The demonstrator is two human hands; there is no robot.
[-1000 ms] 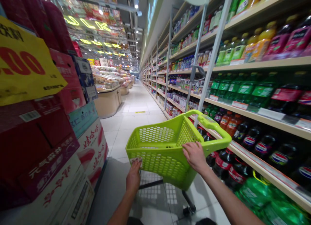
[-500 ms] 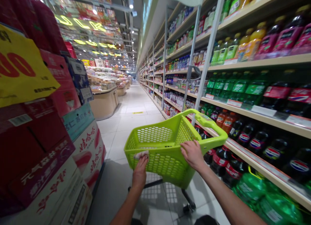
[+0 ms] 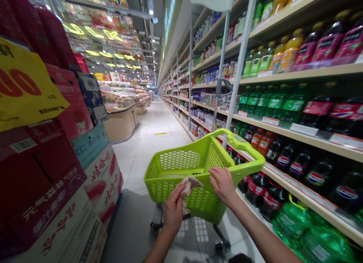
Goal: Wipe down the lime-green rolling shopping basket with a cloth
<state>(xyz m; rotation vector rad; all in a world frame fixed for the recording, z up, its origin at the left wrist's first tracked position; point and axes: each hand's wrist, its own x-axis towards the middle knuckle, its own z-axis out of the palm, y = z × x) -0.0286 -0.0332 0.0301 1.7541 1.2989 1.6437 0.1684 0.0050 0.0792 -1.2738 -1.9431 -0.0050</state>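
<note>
A lime-green plastic shopping cart (image 3: 181,162) stands in front of me in a supermarket aisle, its basket empty. My left hand (image 3: 173,209) is closed on a small crumpled cloth (image 3: 189,184) and presses it against the near rim of the basket. My right hand (image 3: 225,186) grips the basket's near right corner, just below the curved green handle (image 3: 246,147).
Shelves of soft-drink bottles (image 3: 295,104) run along the right. Stacked red and white cartons (image 3: 56,168) with a yellow price sign (image 3: 25,85) rise on the left. The white tiled aisle (image 3: 154,136) runs ahead, with display counters (image 3: 121,121) at the far left.
My left hand has slid with the cloth along the basket's near rim from the left corner toward the right hand. The right hand has kept its grip.
</note>
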